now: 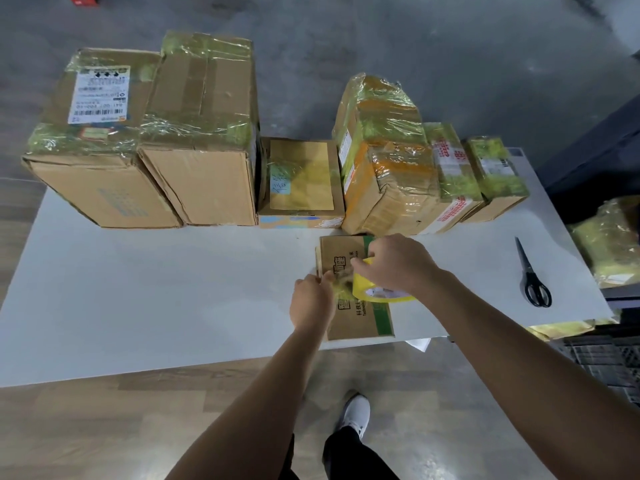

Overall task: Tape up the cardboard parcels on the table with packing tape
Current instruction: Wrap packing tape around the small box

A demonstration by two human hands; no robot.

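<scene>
- The right hand [398, 265] is seen in the head view clasped round a yellow roll of packing tape [381, 296], which is held on edge just above the small parcel [360, 323].
- The left hand [311, 301] is placed at the small parcel's left edge. Its fingers are curled and pinch the crumpled tape end [337, 284] drawn from the roll, though this spot is blurred.
- The small parcel is laid flat near the front edge of the white table [138, 289], right of the middle, under both hands.
- It is made of plain brown cardboard, printed with dark characters and crossed by a green band along its right side. Its flaps are closed, so nothing inside can be seen.
- Six more parcels are lined up side by side along the table's far edge:
  - a labelled box [93, 143] with a white shipping label on top;
  - a tall box [204, 140];
  - a low box [301, 181] with a yellowish patch on its lid;
  - a bulging parcel [384, 168] banded in orange;
  - a narrow parcel [453, 174] with red print;
  - an end parcel [497, 174], the smallest of the row.
- All six are shut and most are wrapped at the corners in glossy yellowish tape. Their contents are hidden.
- Black scissors [533, 275] are laid on the table to the right, well apart from the small parcel.
- A dark crate [606, 358] is seen beside the table at the lower right. What it holds cannot be made out.
</scene>
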